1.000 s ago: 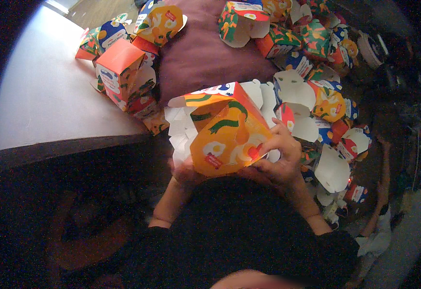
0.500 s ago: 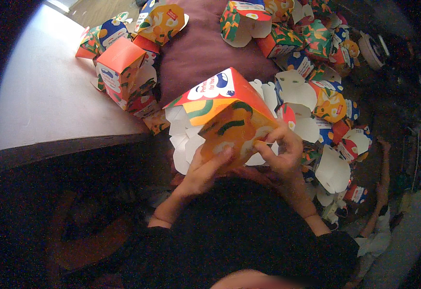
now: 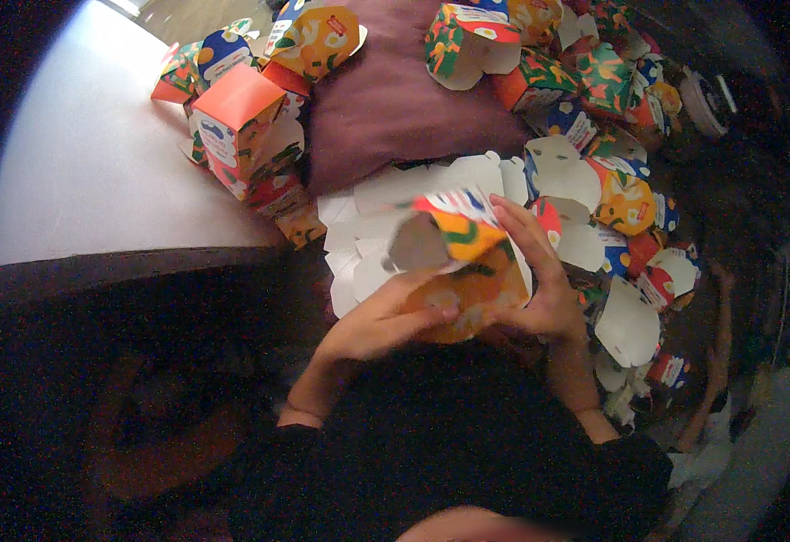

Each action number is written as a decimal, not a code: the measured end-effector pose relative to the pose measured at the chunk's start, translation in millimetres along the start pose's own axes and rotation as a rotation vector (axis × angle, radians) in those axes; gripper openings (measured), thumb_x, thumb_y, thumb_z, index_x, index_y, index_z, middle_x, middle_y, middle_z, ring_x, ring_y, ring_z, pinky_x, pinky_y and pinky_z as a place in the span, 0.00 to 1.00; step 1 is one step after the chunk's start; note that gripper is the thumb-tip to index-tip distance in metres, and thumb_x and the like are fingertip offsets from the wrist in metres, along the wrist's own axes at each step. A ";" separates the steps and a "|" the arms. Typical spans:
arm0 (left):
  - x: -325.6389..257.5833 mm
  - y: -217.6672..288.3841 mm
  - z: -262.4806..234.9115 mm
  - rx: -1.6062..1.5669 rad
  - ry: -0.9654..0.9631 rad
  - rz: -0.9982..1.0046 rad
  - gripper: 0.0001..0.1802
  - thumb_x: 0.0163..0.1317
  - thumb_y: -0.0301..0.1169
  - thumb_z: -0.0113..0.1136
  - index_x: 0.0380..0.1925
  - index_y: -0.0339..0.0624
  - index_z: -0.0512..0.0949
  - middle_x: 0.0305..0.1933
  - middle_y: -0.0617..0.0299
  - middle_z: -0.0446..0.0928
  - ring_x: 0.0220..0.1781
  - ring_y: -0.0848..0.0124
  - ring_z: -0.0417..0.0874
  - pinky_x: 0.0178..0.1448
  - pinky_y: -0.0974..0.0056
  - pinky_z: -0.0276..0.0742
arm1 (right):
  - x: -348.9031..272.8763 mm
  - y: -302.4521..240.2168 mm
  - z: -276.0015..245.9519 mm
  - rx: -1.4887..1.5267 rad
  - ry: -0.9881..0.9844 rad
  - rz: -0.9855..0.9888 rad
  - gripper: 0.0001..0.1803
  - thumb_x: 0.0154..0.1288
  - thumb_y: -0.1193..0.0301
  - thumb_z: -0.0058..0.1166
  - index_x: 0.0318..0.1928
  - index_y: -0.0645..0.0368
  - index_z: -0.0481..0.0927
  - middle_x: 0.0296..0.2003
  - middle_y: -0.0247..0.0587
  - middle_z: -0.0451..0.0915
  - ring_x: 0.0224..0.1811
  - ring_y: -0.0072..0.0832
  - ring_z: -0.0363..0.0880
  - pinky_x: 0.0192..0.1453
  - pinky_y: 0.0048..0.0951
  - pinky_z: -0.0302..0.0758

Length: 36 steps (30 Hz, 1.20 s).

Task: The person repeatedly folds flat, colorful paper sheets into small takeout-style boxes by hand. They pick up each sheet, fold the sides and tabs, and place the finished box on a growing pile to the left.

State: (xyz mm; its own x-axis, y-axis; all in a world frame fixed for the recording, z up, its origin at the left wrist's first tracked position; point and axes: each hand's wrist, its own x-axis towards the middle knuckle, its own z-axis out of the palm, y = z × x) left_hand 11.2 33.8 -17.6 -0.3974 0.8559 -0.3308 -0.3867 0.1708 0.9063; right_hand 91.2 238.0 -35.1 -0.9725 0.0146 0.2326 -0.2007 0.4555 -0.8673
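Between my hands is a folded paper food carton (image 3: 476,294), orange with green shapes and a red, white and blue panel. It is tilted, and its far part is smeared by motion. My left hand (image 3: 377,316) grips the near left side, with the thumb on the orange face. On the right side, the fingers of my right hand (image 3: 544,285) reach up along the edge and the thumb presses near the lower corner. White unfolded carton blanks (image 3: 372,203) lie beneath the carton, partly hidden by it.
Folded cartons (image 3: 237,122) cluster on the pale table's (image 3: 97,172) right edge. Past the blanks lies a maroon cushion (image 3: 404,90). More cartons (image 3: 607,190) are heaped along the right. Another person's arm (image 3: 719,352) shows at the far right.
The carton has been turned and lowered, so more of the white blanks shows behind it. My right fingers have gone from a pinch to stretching along its side.
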 end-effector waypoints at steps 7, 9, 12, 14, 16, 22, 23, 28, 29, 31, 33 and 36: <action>2.3 -18.5 -7.6 -0.020 -0.254 -0.331 0.24 0.58 0.40 0.58 0.49 0.34 0.71 0.43 0.61 0.75 0.42 0.73 0.76 0.45 0.67 0.73 | 1.2 3.0 -2.6 0.213 -0.150 0.023 0.15 0.55 0.78 0.52 0.44 0.63 0.79 0.40 0.44 0.81 0.43 0.32 0.80 0.48 0.27 0.74; 1.3 -21.6 -13.2 -0.102 -0.195 -0.333 0.24 0.59 0.43 0.57 0.47 0.33 0.71 0.42 0.60 0.76 0.44 0.73 0.75 0.49 0.66 0.71 | -5.0 -0.9 2.7 0.191 -0.024 0.118 0.11 0.56 0.80 0.50 0.41 0.64 0.80 0.37 0.45 0.82 0.40 0.31 0.82 0.46 0.28 0.76; 3.2 -23.9 -10.3 -0.371 -0.190 -0.037 0.24 0.56 0.40 0.61 0.46 0.33 0.71 0.43 0.59 0.75 0.48 0.72 0.75 0.54 0.65 0.70 | -6.8 0.2 9.1 0.252 0.312 0.234 0.10 0.59 0.78 0.50 0.40 0.64 0.81 0.35 0.47 0.82 0.37 0.30 0.82 0.44 0.29 0.77; 4.1 -23.7 -2.8 -0.335 -0.102 0.131 0.25 0.52 0.31 0.65 0.49 0.34 0.69 0.47 0.60 0.75 0.52 0.72 0.74 0.57 0.65 0.69 | -5.2 3.3 9.9 0.108 0.305 0.076 0.11 0.59 0.81 0.48 0.41 0.67 0.80 0.37 0.49 0.81 0.38 0.30 0.82 0.45 0.27 0.77; 4.7 -22.7 6.4 -0.327 0.080 0.003 0.26 0.53 0.29 0.64 0.51 0.36 0.67 0.49 0.59 0.74 0.52 0.72 0.74 0.57 0.66 0.70 | -3.4 5.9 9.6 0.101 0.256 -0.079 0.12 0.58 0.81 0.48 0.42 0.68 0.79 0.40 0.50 0.81 0.38 0.33 0.82 0.45 0.28 0.77; 3.7 -12.0 10.3 -0.359 0.080 -0.034 0.27 0.55 0.30 0.63 0.53 0.37 0.65 0.49 0.59 0.74 0.50 0.73 0.75 0.55 0.67 0.72 | 2.6 14.4 -16.6 -0.153 -0.055 -0.326 0.18 0.49 0.75 0.56 0.44 0.57 0.81 0.41 0.47 0.81 0.35 0.35 0.83 0.37 0.29 0.79; 2.7 -10.3 9.6 -0.346 0.053 -0.038 0.27 0.55 0.30 0.63 0.53 0.37 0.65 0.48 0.59 0.74 0.50 0.73 0.76 0.54 0.66 0.72 | 3.3 15.6 -20.7 -0.149 -0.075 -0.347 0.17 0.48 0.74 0.56 0.43 0.56 0.81 0.41 0.46 0.81 0.35 0.35 0.83 0.36 0.29 0.79; -2.3 -6.5 10.4 -0.240 0.052 -0.070 0.26 0.54 0.31 0.64 0.52 0.36 0.67 0.46 0.59 0.76 0.48 0.73 0.77 0.53 0.67 0.73 | 3.1 13.9 -22.8 -0.139 -0.058 -0.416 0.18 0.49 0.73 0.56 0.44 0.54 0.80 0.43 0.46 0.80 0.36 0.33 0.83 0.35 0.28 0.79; -3.3 -6.3 10.2 -0.236 0.050 -0.058 0.26 0.54 0.31 0.64 0.51 0.35 0.67 0.46 0.59 0.76 0.47 0.73 0.77 0.53 0.68 0.73 | 1.3 11.7 -19.7 -0.204 -0.093 -0.389 0.19 0.49 0.73 0.56 0.46 0.55 0.79 0.44 0.47 0.79 0.37 0.34 0.82 0.37 0.28 0.79; -3.6 -7.1 8.5 -0.204 0.050 -0.079 0.28 0.54 0.31 0.64 0.53 0.35 0.65 0.48 0.59 0.74 0.49 0.73 0.75 0.54 0.68 0.71 | -4.2 6.1 -10.2 -0.317 -0.145 -0.332 0.22 0.49 0.73 0.56 0.48 0.57 0.78 0.46 0.48 0.78 0.38 0.36 0.82 0.39 0.28 0.79; -2.3 -9.1 5.9 -0.161 0.041 -0.044 0.29 0.55 0.30 0.64 0.54 0.35 0.63 0.50 0.58 0.71 0.52 0.73 0.72 0.56 0.68 0.68 | -8.3 3.5 -4.0 -0.168 -0.115 -0.169 0.21 0.52 0.73 0.55 0.50 0.61 0.76 0.46 0.49 0.78 0.40 0.36 0.82 0.43 0.28 0.78; 2.7 -14.4 3.6 -0.024 -0.010 0.111 0.32 0.55 0.29 0.63 0.56 0.36 0.58 0.53 0.57 0.66 0.57 0.72 0.67 0.60 0.66 0.63 | -13.0 5.1 0.4 0.336 -0.071 0.230 0.19 0.59 0.71 0.51 0.51 0.65 0.74 0.46 0.49 0.78 0.43 0.36 0.81 0.47 0.28 0.76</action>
State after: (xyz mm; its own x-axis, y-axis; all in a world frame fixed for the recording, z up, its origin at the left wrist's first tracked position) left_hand 18.7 35.4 -30.6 -0.4310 0.8736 -0.2260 -0.3606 0.0628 0.9306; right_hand 102.7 239.8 -42.7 -0.9999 0.0153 -0.0051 0.0071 0.1312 -0.9913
